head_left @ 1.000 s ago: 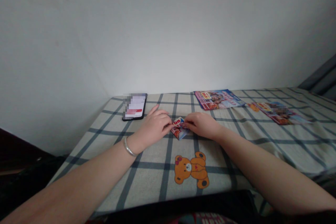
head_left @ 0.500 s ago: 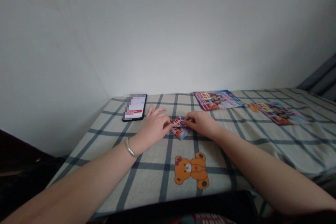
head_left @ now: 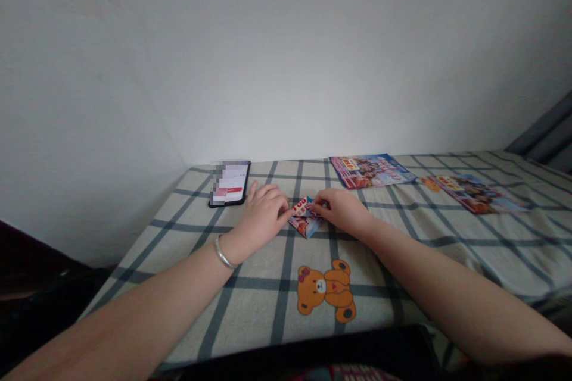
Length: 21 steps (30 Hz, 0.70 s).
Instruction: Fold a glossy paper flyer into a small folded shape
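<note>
A small folded paper (head_left: 306, 226), printed in red, white and blue, lies on the checked tablecloth in a diamond shape. My left hand (head_left: 264, 214) pinches its left corner between thumb and forefinger, the other fingers loosely bent. From the other side, my right hand (head_left: 342, 209) is closed on the paper's right corner and hides part of it. A flap with red lettering lies across the upper half of the paper. A silver bangle (head_left: 222, 252) circles my left wrist.
A phone (head_left: 230, 183) with a lit screen lies to the left of my left hand. Two printed flyers, a nearer-centre flyer (head_left: 370, 170) and a farther-right flyer (head_left: 478, 193), rest on the tablecloth (head_left: 250, 315). A white wall (head_left: 286, 59) stands behind the table.
The outstretched fingers of my left hand have drawn in. The paper's upper flap has shifted slightly under my fingertips. Phone and flyers stay where they were.
</note>
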Each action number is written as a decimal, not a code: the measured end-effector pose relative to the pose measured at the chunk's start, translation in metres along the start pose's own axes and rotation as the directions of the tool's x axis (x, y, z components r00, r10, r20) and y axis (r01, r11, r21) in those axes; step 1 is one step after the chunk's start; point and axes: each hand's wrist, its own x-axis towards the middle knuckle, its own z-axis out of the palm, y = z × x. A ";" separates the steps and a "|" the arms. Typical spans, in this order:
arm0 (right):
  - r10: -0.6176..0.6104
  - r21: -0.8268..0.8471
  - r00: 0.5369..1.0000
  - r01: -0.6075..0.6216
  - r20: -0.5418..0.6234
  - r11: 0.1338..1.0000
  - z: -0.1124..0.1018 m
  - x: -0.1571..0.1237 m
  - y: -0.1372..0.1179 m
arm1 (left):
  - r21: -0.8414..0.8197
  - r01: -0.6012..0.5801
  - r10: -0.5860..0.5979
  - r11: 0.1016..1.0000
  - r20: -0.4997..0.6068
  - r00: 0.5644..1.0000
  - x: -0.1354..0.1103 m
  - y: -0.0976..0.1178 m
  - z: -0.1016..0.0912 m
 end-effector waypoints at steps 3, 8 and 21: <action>-0.002 -0.026 1.000 0.002 -0.007 1.000 -0.001 -0.002 -0.002 | 0.058 -0.047 0.048 0.997 -0.028 0.998 -0.002 0.000 0.000; -0.020 -0.076 1.000 0.019 -0.017 0.997 -0.002 -0.005 -0.005 | 0.143 -0.096 0.105 0.985 -0.056 0.993 -0.003 0.003 -0.002; -0.047 -0.144 0.999 0.048 0.012 0.988 -0.008 -0.009 -0.009 | 0.144 -0.061 0.058 0.988 0.026 0.998 -0.001 0.010 -0.011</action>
